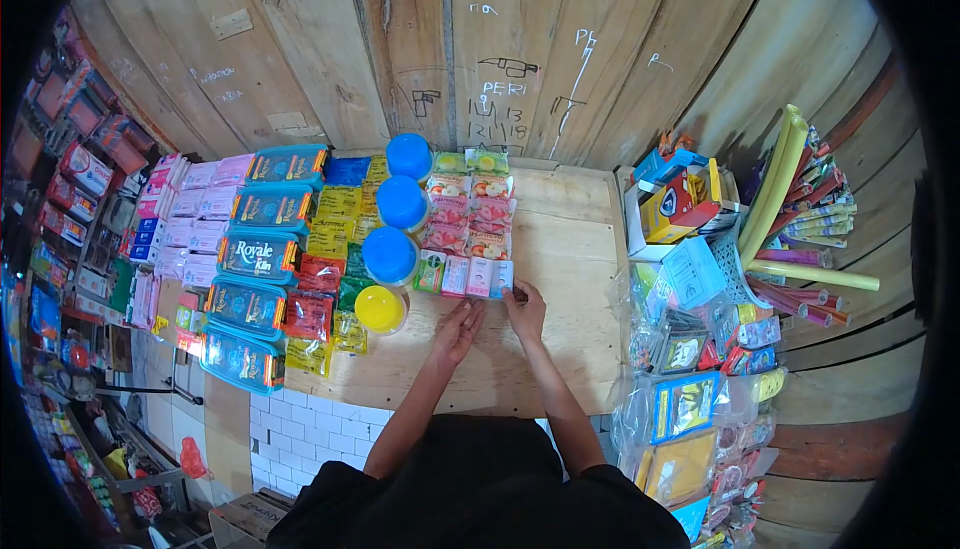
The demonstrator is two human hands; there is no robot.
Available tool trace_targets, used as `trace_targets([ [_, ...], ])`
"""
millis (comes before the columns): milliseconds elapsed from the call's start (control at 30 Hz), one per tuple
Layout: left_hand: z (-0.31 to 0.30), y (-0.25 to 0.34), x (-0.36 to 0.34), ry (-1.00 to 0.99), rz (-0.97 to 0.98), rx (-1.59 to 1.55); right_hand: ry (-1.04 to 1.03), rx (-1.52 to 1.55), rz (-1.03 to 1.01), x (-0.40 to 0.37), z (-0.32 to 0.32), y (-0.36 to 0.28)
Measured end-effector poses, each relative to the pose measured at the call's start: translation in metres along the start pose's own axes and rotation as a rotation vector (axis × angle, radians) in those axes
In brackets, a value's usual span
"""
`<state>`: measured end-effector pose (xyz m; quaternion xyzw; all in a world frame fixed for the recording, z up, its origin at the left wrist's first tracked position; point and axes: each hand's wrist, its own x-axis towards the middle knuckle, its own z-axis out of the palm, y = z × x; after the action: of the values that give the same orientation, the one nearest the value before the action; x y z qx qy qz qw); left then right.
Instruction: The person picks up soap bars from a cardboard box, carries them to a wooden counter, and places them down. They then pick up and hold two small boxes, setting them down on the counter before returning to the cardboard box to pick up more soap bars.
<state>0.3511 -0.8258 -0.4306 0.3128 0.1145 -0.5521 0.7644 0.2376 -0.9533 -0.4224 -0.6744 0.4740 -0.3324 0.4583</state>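
**Apparently Straightening, Edge to Edge**

Judged from the pose, setting or squaring up a side-by-side row of four small printed, cardboard-looking boxes (455,277) on a pale plywood tabletop (580,279). From left to right: a green-and-white box (430,271), two pink-and-white boxes (479,277) and, at the right-hand end, a blue-and-white box (502,275).

Placed just in front of a block of red-and-pink printed sachets (452,239), and to the right of a round jar with a blue lid (391,257).

With the right hand (527,311), touching the outer near corner of the blue-and-white box, thumb and fingers partly curled; impossible to tell whether pinching or merely pressing. With the left hand (460,328), loosely open just below the pink-and-white boxes, apparently holding nothing; contact with the near edges unclear.

Calling next, as a judgement, for light sideways pressure at the right-hand end and a steady check on the near edges, without shoving into the sachets.

Pointing, by long axis, away from the body toward the wooden plank wall (420,49), roughly parallel to one another, with slight skew at the green-and-white end. Too small to read for printed direction.
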Motion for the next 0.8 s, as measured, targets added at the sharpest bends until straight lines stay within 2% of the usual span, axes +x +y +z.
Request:
trace_targets([
  [333,0.004,0.002,-0.005,-0.019,-0.015,0.017,-0.003,-0.195,-0.152,-0.002,0.001,-0.004],
  [733,0.004,0.003,-0.005,-0.029,-0.026,0.044,0.016,-0.092,-0.165,-0.004,0.002,0.0],
  [800,0.002,0.002,-0.004,-0.042,-0.027,0.039,0.013,-0.048,-0.084,-0.005,0.003,0.004],
])
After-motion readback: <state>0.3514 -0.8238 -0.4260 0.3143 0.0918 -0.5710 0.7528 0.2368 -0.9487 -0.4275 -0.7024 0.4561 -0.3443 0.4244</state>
